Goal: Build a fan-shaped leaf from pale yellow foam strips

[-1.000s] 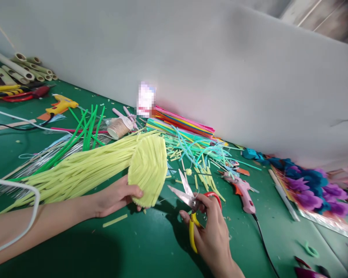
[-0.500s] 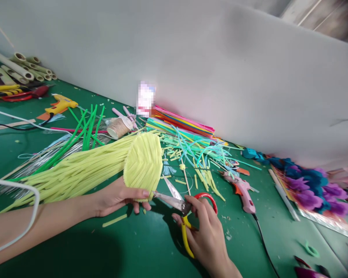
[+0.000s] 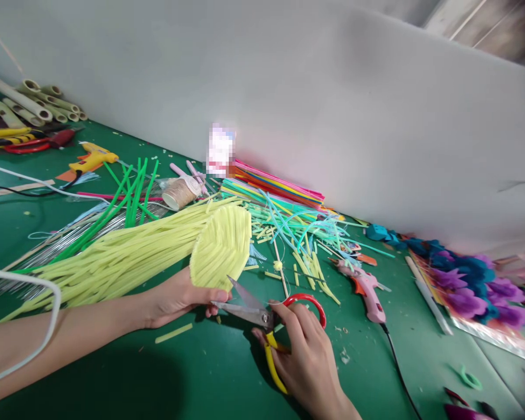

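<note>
My left hand grips the lower edge of a pale yellow leaf-shaped piece made of glued strips, held upright over the green table. My right hand is closed on scissors with one red and one yellow handle. The blades stand apart, their tips at the bottom edge of the yellow piece, close to my left fingers. A long pile of pale yellow strips lies behind my left hand.
Green sticks, a twine spool, a yellow glue gun, tubes, coloured strips, a pink glue gun with cord, blue and purple flowers. A grey wall runs behind. A white cable crosses my left arm.
The scissors moved left from beside the yellow piece to its bottom edge, blades still apart. My left hand turned the piece slightly and kept hold of it.
</note>
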### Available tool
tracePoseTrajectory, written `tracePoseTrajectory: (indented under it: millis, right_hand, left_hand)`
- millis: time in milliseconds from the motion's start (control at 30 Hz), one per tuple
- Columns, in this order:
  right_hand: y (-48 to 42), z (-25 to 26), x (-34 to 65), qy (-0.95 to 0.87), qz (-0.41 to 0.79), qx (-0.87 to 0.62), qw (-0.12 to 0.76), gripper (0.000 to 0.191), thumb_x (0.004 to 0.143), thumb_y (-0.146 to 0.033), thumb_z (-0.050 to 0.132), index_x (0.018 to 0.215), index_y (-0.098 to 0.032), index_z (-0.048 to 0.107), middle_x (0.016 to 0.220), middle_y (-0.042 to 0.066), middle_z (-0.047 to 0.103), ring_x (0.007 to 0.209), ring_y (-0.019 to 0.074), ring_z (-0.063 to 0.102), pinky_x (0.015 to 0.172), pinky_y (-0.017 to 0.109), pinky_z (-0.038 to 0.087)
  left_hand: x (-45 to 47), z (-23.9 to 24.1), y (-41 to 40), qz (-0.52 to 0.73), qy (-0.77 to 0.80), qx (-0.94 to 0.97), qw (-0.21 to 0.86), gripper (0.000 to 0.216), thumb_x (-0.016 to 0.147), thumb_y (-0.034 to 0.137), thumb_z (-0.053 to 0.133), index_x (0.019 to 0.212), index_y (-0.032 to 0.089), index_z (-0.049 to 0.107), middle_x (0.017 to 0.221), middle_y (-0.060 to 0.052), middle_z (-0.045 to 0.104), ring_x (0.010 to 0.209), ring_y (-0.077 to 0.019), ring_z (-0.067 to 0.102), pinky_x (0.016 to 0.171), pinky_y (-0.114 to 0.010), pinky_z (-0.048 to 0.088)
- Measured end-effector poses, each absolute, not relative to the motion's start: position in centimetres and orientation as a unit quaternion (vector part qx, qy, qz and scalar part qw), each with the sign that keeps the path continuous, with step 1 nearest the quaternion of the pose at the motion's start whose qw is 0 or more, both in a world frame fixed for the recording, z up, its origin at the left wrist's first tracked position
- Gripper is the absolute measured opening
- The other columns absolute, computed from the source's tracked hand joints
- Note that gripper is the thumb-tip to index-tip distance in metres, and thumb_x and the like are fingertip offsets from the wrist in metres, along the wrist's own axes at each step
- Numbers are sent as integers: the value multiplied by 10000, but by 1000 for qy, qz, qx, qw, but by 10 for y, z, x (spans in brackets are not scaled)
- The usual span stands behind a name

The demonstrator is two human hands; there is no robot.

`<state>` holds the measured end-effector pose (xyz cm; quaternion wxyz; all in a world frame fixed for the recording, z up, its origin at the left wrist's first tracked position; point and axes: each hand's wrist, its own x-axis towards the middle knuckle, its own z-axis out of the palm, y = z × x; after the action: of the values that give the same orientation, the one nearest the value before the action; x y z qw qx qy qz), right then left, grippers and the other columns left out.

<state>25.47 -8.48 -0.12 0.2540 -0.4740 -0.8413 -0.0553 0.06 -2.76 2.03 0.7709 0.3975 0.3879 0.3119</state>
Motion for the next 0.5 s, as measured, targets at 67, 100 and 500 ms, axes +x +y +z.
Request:
tracePoseTrajectory:
  millis: [67,100,500]
  right_hand:
    - [-84,-1,254,-844,-60,-469,252,345,875,-339,601,1161,-153,546,875,96,618,740,225,596,646,342,509]
    - [-84,-1,254,-846,-58,-468,249,350,872,-330,608,1165,-150,545,875,96,615,739,225,594,645,342,507]
    - [-87,0,256,-844,-35,-459,277,376,846,-288,637,1183,-167,526,898,94,614,761,222,603,654,343,520]
  left_hand:
    - [1,20,-27,310,386,405,769,205,731,258,775,886,164,679,759,6,624,662,-133,534,559,-216,431]
    - [2,20,-27,308,383,410,768,229,730,267,777,909,164,679,790,-4,636,698,-148,546,578,-227,438]
    - [3,18,-26,349,409,311,784,177,825,332,698,794,157,691,751,-13,662,676,-135,567,625,-229,477]
